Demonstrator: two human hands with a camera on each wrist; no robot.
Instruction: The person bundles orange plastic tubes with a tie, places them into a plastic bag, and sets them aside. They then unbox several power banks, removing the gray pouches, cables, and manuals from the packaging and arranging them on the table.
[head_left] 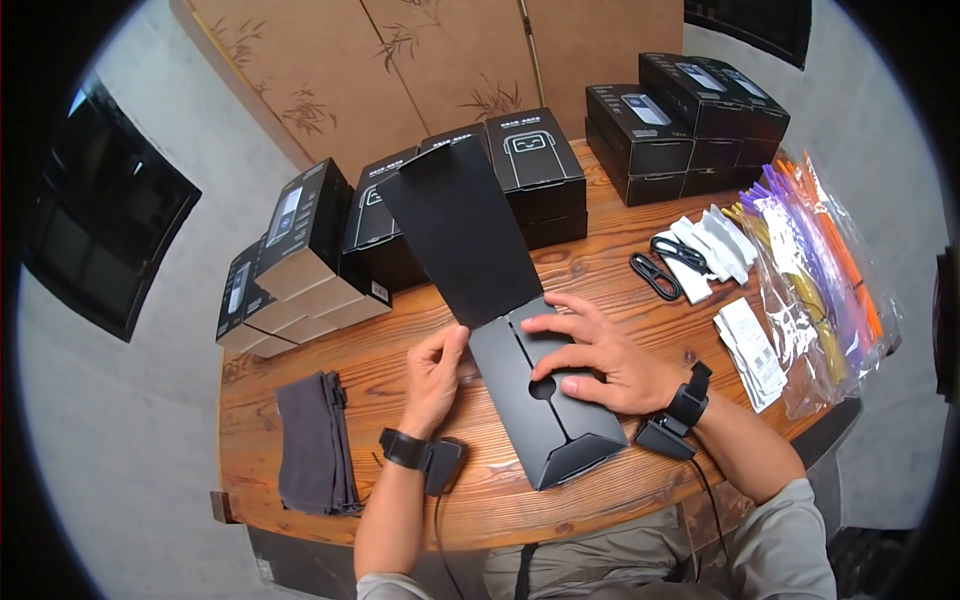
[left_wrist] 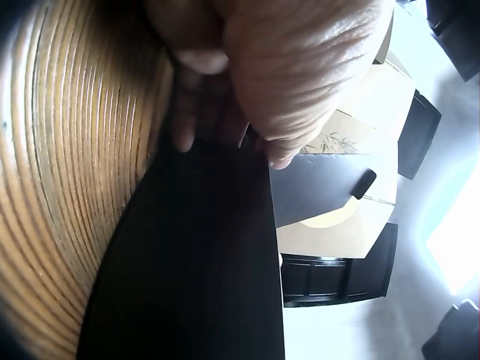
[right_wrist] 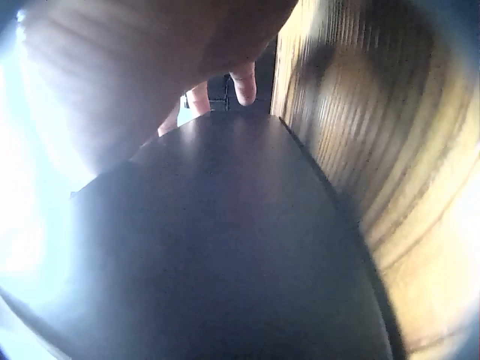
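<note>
A black cardboard box [head_left: 505, 375] lies on the table with its lid [head_left: 465, 235] raised at the far end. Two inner flaps cover the box top, meeting along a seam with a round cut-out. My left hand [head_left: 435, 375] is at the box's left side near the lid hinge. Its thumb reaches the top edge, while the fingers [left_wrist: 185, 135] lie against the dark side wall [left_wrist: 195, 247]. My right hand [head_left: 610, 365] rests spread over the right inner flap, with fingertips at the seam and cut-out. The box's right wall [right_wrist: 225, 240] fills the right wrist view.
Black printed boxes [head_left: 535, 150] stand behind the open lid, with more stacked at the back right [head_left: 700, 110] and left [head_left: 300, 240]. Dark folded cloth [head_left: 315, 440] lies at left. On the right are coiled cables [head_left: 655, 275], paper slips [head_left: 750, 350] and bagged coloured sticks [head_left: 815, 280].
</note>
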